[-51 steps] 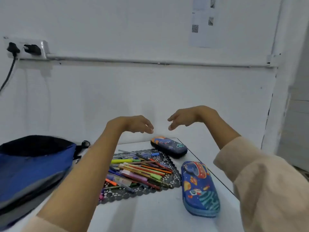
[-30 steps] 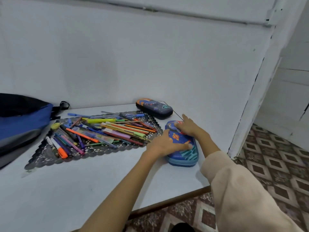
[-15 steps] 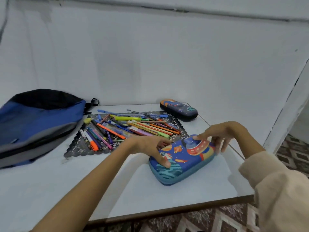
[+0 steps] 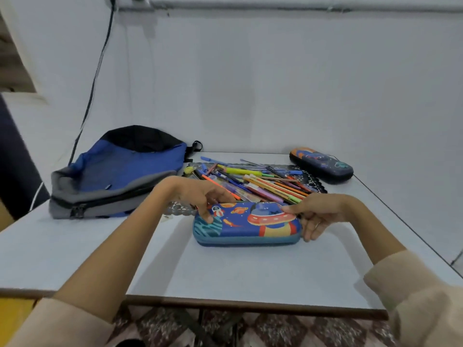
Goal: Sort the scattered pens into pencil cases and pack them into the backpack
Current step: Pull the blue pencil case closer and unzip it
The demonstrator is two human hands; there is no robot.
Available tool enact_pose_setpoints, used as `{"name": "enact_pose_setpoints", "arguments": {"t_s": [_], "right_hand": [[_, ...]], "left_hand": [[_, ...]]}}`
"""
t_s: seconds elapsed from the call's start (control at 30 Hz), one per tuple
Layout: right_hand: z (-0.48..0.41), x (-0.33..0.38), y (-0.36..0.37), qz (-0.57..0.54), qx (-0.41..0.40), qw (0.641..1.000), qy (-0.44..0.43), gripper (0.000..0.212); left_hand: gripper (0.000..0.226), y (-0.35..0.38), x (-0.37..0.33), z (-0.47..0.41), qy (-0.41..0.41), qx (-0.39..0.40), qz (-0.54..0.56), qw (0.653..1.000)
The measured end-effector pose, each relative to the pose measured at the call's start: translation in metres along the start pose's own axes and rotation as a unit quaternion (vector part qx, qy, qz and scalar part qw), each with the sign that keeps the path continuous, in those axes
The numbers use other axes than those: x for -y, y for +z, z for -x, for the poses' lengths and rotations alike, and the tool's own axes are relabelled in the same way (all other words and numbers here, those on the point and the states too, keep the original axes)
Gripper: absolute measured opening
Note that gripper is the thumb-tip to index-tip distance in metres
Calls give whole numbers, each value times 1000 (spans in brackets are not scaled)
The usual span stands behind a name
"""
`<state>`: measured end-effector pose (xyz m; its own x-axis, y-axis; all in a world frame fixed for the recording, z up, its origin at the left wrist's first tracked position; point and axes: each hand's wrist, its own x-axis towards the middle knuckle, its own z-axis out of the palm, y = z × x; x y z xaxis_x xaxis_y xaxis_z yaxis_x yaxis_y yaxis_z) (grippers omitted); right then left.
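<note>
We see a pale wall (image 4: pixel 275 83) behind a white worktop (image 4: pixel 225 276) with a dark front edge. A black cable (image 4: pixel 97 71) runs down it at upper left; patterned floor tiles (image 4: pixel 288 329) show at the bottom.

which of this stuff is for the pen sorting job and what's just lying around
For the job: near pencil case, held at its ends by the left hand and right hand; far pencil case; pens; backpack.

Just lying about: lace mat under the pens; wall cable.
</note>
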<state>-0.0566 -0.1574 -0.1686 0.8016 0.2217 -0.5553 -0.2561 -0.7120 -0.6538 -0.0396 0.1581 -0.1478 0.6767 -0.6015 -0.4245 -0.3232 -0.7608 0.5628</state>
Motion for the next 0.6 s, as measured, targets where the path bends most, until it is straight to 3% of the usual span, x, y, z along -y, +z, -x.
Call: {"name": "enact_pose_setpoints", "arguments": {"t_s": [0.17, 0.3, 0.43, 0.6], "right_hand": [[0, -23, 3, -124, -9, 991, -50, 55], [2, -45, 8, -200, 10, 973, -112, 30], [0, -52, 11, -216, -23, 966, -137, 40], [10, -51, 23, -177, -81, 966, -171, 34]], "left_hand": [[65, 14, -11, 2, 29, -77, -4, 997], [83, 38, -26, -15, 74, -123, -21, 989], [96, 47, -34, -34, 97, -138, -39, 985], [89, 53, -31, -45, 102, -161, -116, 975]]}}
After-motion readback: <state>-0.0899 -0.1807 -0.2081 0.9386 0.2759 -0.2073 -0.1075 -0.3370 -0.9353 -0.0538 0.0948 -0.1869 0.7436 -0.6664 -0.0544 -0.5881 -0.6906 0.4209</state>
